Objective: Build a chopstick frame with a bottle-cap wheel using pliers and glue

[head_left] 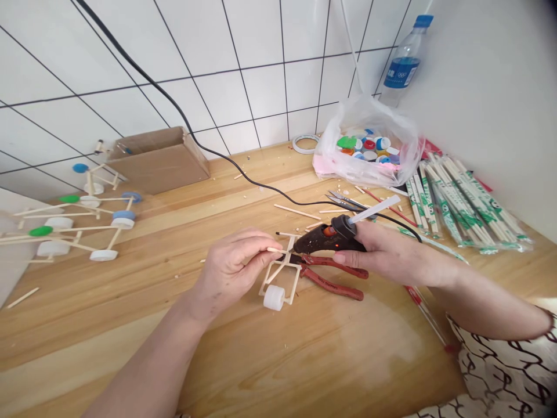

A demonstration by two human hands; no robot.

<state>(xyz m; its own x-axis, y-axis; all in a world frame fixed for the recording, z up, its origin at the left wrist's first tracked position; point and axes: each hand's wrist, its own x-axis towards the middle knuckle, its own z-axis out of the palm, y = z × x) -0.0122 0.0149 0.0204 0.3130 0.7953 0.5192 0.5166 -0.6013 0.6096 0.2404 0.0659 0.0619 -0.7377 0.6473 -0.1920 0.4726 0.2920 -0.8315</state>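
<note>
At 9 o'clock on the tabletop (pixel 304 360), finished stick models (pixel 78 220) with cap wheels. Pinched in the left hand (pixel 235 264), a thin stick (pixel 274 250), touching the small stick frame (pixel 285 268) at centre. Clenched in the right hand (pixel 391 252), the glue gun (pixel 324 237), nozzle at the frame, red pliers (pixel 337 285) underneath. At 2 o'clock, chopstick packets (pixel 461 206), green print unreadable. At 1 o'clock, bottle (pixel 402 64), blue label illegible.
</note>
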